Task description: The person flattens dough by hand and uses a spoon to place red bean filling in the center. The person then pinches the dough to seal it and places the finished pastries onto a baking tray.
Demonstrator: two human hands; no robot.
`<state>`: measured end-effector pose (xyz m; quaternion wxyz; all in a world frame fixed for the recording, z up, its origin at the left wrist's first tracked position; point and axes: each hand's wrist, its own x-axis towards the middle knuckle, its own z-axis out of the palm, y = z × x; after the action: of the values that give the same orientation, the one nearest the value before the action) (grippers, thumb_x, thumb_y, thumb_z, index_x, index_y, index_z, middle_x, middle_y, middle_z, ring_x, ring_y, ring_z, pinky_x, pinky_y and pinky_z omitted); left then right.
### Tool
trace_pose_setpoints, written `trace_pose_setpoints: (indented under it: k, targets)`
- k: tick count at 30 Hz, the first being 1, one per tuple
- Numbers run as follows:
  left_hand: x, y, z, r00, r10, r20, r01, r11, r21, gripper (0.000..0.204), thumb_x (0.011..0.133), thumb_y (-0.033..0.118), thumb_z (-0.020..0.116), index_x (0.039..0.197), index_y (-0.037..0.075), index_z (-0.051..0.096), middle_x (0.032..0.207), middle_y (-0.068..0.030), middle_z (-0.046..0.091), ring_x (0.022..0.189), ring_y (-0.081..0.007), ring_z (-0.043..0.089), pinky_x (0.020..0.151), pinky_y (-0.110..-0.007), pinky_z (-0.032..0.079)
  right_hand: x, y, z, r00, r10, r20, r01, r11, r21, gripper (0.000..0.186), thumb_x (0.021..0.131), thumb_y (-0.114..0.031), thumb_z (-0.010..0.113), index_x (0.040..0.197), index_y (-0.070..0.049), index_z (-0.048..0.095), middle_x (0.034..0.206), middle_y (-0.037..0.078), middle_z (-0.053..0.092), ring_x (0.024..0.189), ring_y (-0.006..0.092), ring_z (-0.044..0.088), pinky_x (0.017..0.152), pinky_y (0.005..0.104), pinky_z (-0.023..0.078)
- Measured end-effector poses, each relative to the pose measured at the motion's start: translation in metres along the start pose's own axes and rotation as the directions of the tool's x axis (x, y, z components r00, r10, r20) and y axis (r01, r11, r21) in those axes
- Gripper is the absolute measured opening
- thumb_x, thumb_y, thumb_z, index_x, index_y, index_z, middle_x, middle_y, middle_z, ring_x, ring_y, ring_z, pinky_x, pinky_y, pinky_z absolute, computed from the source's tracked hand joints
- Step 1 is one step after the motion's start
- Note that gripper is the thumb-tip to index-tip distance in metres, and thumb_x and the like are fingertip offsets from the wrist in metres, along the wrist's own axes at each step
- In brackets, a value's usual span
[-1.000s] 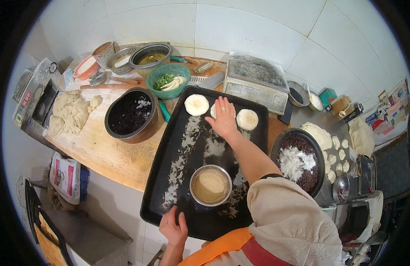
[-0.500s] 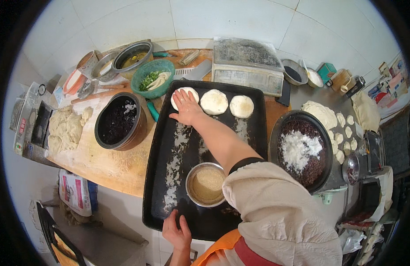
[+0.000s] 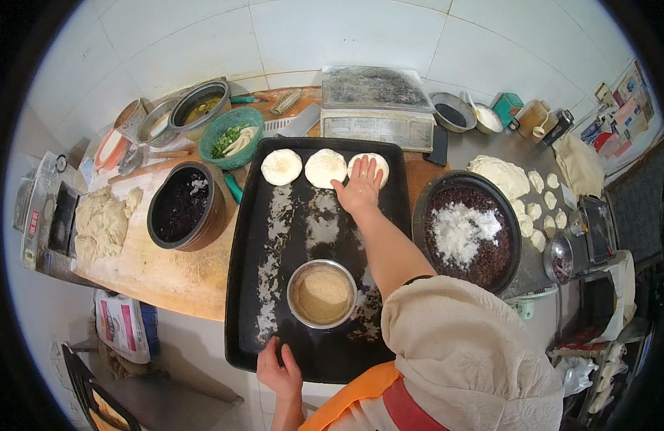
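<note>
A large black baking tray (image 3: 245, 287) lies in front of me with three flat round dough pieces along its far edge. My right hand (image 3: 362, 188) lies flat with spread fingers on the right dough round (image 3: 381, 162), covering much of it. To its left are the middle dough round (image 3: 325, 168) and the left dough round (image 3: 281, 167). My left hand (image 3: 280, 368) rests at the tray's near edge, loosely curved, thumb apart and nothing held. A metal bowl of pale seeds or crumbs (image 3: 322, 294) sits inside the tray.
Right of the tray stands a wide pan of dark filling with white powder (image 3: 466, 235), with dough pieces (image 3: 533, 208) beyond. On the left are a dark-filled pot (image 3: 215, 215), a dough mass (image 3: 102, 224) and a green bowl (image 3: 211, 135). A scale (image 3: 377, 129) stands behind.
My right hand has moved right, from the left dough round to the right one. My left hand stays by the tray's near edge. The whole view has shifted slightly.
</note>
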<state>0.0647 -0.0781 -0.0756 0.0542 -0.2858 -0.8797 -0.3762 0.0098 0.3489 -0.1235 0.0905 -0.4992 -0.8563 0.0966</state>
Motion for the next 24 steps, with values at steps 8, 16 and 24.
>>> trace_pose_setpoints:
  k: [8,16,24]
  targets:
    - [-0.003,-0.005,0.001,1.0,0.024,-0.012,-0.024,1.0,-0.007,0.021,0.085,0.01,0.065,0.103,-0.002,0.066,0.091,-0.0167,0.069,0.08,-0.0343,0.065,0.072,-0.04,0.052,0.021,0.009,-0.011,0.994,0.103,-0.039,-0.098,0.988,0.123,0.098,0.088,-0.063,0.049,0.151,0.005,0.017,0.16,0.019,0.009,0.149,0.0336,0.001,0.119,0.0459,-0.001]
    - [-0.005,-0.001,0.001,0.999,0.031,-0.026,-0.03,0.999,0.012,0.021,0.085,0.008,0.065,0.103,-0.002,0.066,0.091,-0.0165,0.069,0.081,-0.0341,0.065,0.073,-0.04,0.052,0.029,0.024,-0.007,0.977,0.199,0.072,-0.209,0.96,0.185,0.101,0.084,-0.065,0.053,0.152,0.001,0.016,0.161,0.017,0.008,0.149,0.0317,0.001,0.119,0.0477,0.001]
    - [-0.007,-0.006,0.003,0.999,0.021,-0.03,-0.022,1.0,-0.02,0.021,0.086,0.01,0.065,0.103,-0.002,0.066,0.089,-0.0155,0.069,0.081,-0.033,0.066,0.073,-0.039,0.052,0.027,0.0,-0.037,0.97,0.043,0.238,-0.073,0.991,0.115,0.094,0.086,-0.066,0.05,0.153,-0.006,0.022,0.159,0.014,0.02,0.148,0.0323,0.011,0.117,0.0551,0.003]
